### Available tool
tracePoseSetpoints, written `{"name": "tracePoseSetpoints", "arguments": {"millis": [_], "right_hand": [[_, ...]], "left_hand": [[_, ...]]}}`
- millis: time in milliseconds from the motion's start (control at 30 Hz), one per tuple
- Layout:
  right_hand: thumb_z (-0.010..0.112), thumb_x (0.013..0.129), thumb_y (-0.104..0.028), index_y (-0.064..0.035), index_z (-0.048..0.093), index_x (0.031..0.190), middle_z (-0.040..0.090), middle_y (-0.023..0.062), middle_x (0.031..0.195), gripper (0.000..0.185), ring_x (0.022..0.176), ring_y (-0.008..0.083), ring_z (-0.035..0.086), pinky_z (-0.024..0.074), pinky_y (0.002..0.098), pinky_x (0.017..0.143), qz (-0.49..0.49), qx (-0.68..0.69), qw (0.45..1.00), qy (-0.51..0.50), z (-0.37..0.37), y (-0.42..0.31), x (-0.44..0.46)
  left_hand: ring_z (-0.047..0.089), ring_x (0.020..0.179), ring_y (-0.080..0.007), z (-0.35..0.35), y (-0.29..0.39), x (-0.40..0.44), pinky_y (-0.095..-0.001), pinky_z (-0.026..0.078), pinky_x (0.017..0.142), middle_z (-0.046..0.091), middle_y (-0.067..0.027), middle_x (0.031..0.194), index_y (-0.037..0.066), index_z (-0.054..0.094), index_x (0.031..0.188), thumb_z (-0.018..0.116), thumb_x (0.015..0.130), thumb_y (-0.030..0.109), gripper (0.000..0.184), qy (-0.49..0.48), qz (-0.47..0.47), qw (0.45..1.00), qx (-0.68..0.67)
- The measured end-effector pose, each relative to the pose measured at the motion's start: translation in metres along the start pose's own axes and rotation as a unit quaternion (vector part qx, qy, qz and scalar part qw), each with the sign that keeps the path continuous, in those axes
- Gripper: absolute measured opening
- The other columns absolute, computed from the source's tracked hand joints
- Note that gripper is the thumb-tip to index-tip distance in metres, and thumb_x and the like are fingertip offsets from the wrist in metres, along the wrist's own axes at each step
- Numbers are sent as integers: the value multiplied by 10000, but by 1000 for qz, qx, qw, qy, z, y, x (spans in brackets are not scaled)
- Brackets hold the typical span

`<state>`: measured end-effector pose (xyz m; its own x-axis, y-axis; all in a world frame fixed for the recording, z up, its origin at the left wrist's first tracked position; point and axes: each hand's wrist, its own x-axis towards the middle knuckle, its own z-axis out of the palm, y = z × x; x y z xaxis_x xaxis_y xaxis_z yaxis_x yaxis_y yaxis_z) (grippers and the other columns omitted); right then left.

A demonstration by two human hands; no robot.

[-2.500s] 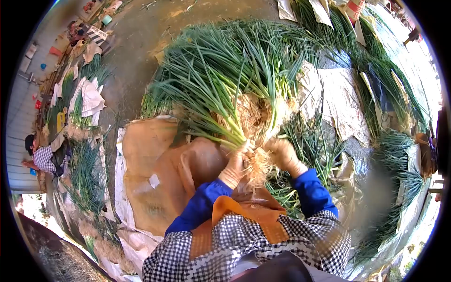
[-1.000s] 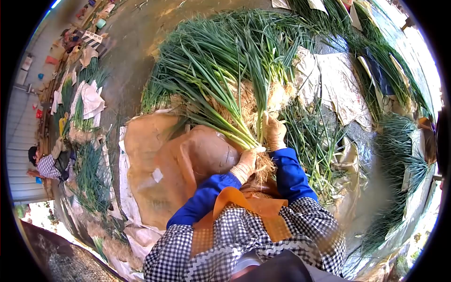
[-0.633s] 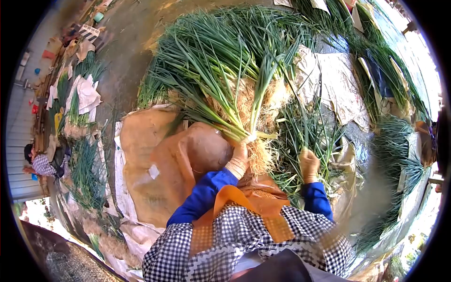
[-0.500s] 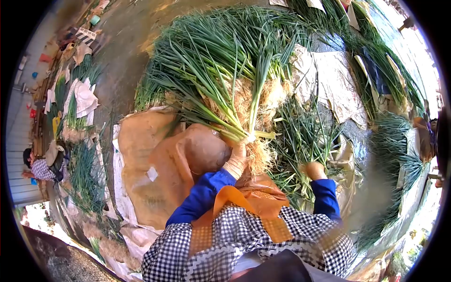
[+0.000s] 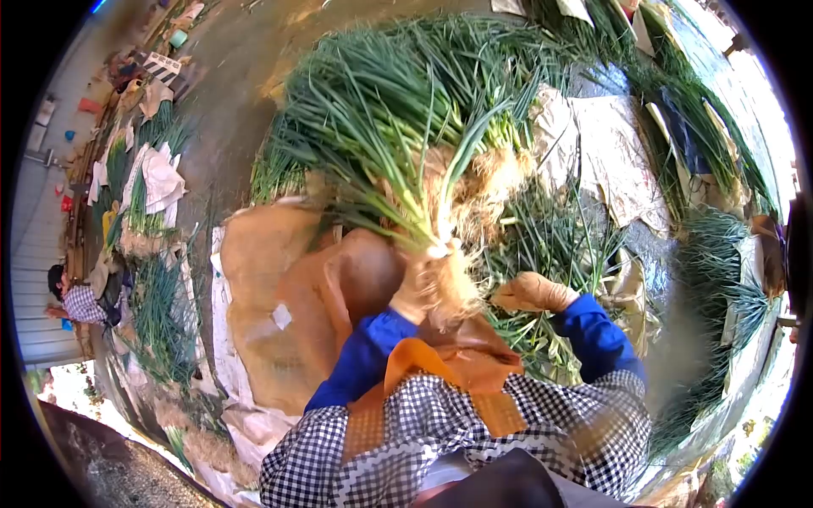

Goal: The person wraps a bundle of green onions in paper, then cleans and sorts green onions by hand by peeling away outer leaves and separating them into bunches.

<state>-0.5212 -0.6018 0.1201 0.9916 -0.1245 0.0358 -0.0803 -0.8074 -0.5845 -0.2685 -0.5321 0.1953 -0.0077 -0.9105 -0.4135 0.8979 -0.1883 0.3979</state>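
A bunch of green onions is over the person's lap, with its leaves pointing away and its shaggy roots pointing back toward the body. The left hand is closed tight around the bunch, just by the roots. The right hand is off to the side, apart from the bunch, with its fingers bent; it is too blurry to tell if it pinches anything.

Under the bunch, a shiny brown apron covers the person's lap. Next to it lies a flat brown sheet with a small white scrap near its edge. The floor is gray and looks wet, with muddy yellow marks.

A big heap of green onions sits right past the bunch, and their leaves mix, so it is hard to see where one ends. Messy loose leaves lie near the right hand. Past them is a crumpled pale sack. More green onions lie in a long row on the far right, and a smudge blurs the floor beside them.

Way over on the left, another person sits near a pile of greens, by a ridged metal wall. White cloth covers some greens there. A striped board and a teal tub are farther up.
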Motion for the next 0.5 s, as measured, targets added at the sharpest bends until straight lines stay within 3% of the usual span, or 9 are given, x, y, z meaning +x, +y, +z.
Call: {"name": "tracePoseSetpoints", "arguments": {"millis": [67,100,133,167,233,267,433,467,500], "right_hand": [[480,835,-154,-103,625,934,551,63,677,183,606,167,576,462,276,481,179,-166,964,-103,8,41,-19],[463,840,-161,-101,632,900,571,62,702,189,629,173,587,476,303,499,388,-223,876,-181,-30,43,-5],[466,848,-155,-91,602,866,576,81,734,152,618,193,580,492,331,546,359,-307,878,-78,-24,101,9],[470,855,-150,-81,573,833,581,99,766,126,607,214,574,509,360,594,323,-382,865,24,-13,154,19],[477,886,-239,-53,556,717,583,109,689,263,604,234,571,481,370,574,416,-132,848,302,-104,109,97],[494,875,-248,-57,587,780,603,120,708,232,632,270,584,475,373,593,374,-85,848,366,-106,139,120],[453,857,-318,-29,621,889,617,185,907,336,898,329,590,461,399,783,457,-108,867,165,-79,261,186],[438,844,-398,-16,620,897,611,190,965,426,951,335,575,447,406,816,386,-141,911,47,-55,328,195],[422,842,-424,-9,623,896,605,169,1018,465,943,309,573,451,385,804,402,-156,902,-26,-89,291,200]], "left_hand": [[534,775,-129,12,27,-3,-281,489,699,541,-42,887,49,497,1091,553,765,126,340,-156,28,985,-73],[525,816,-135,13,37,3,-304,467,783,528,-37,915,64,482,1129,554,765,104,373,-234,50,965,-105],[516,856,-142,15,47,8,-326,445,866,516,-31,944,78,466,1167,556,765,82,412,-311,65,938,-138],[524,877,-149,15,51,8,-324,450,868,521,-27,985,86,448,1196,551,760,81,448,-255,60,957,-124],[538,917,-159,5,53,7,-322,465,860,532,-22,1051,91,421,1237,541,749,74,502,-114,4,986,-120],[549,948,-181,-23,45,22,-326,474,848,542,-46,1077,91,434,1227,532,737,59,501,-50,-6,990,-131],[554,924,-199,-13,30,28,-321,479,825,567,-102,1002,20,480,1159,537,708,12,455,16,76,995,-55],[557,922,-199,-18,30,26,-317,482,822,569,-102,997,20,484,1156,537,707,9,452,16,76,996,-54],[560,920,-198,-22,29,25,-313,485,820,571,-101,993,21,488,1152,537,706,6,450,16,72,996,-57]]}}
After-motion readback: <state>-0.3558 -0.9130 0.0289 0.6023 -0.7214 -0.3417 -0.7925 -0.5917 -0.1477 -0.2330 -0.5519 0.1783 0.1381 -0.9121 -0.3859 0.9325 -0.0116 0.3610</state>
